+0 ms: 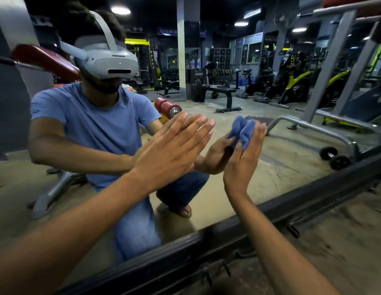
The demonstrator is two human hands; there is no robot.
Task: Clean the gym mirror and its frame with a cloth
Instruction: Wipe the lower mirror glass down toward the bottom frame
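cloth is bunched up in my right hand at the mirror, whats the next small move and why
Probably sweep the cloth sideways across the glass. Your right hand holds it bunched against the mirror, low near the dark bottom frame, and your left hand lies flat on the glass beside it, bracing you. The frame looks dusty, so it could follow.

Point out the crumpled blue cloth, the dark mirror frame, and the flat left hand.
Crumpled blue cloth [244,129]: head view, on its bunched upper fold.
Dark mirror frame [313,195]: head view, on the bottom rail.
Flat left hand [170,154]: head view, on its back.
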